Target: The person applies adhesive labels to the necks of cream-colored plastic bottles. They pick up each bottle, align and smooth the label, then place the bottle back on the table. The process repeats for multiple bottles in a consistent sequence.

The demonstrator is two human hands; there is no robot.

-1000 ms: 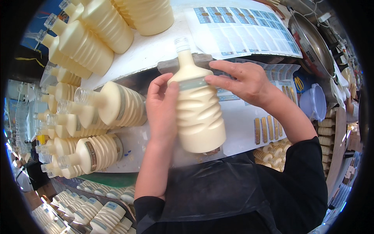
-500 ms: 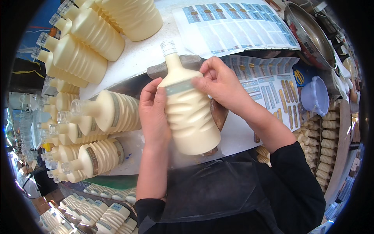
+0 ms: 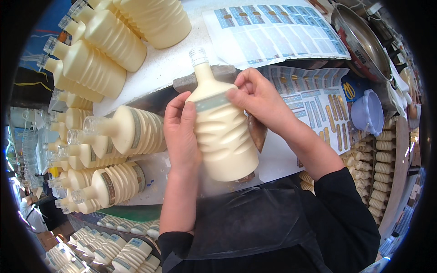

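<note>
A cream bottle (image 3: 225,136) with a clear threaded neck and a ridged body lies tilted in front of me, its neck pointing away. Around its shoulder runs a grey-green label strip (image 3: 212,103). My left hand (image 3: 180,120) grips the bottle's left side, thumb at the strip's left end. On the other side my right hand (image 3: 257,93) presses its thumb on the strip's right end, with the fingers curled behind. Both hands are closed on the bottle. A grey block (image 3: 184,84) shows behind the bottle's shoulder; the bottle's underside is hidden.
Several labelled cream bottles (image 3: 123,132) stand close on the left, with plain ones (image 3: 93,68) beyond. Label sheets (image 3: 277,34) lie at the back, and cut strips (image 3: 314,113) to the right. A lilac bucket (image 3: 368,111) and a metal basin (image 3: 364,36) stand at the far right.
Almost nothing differs. Both hands keep their hold on the bottle, and the view has shifted very slightly.
</note>
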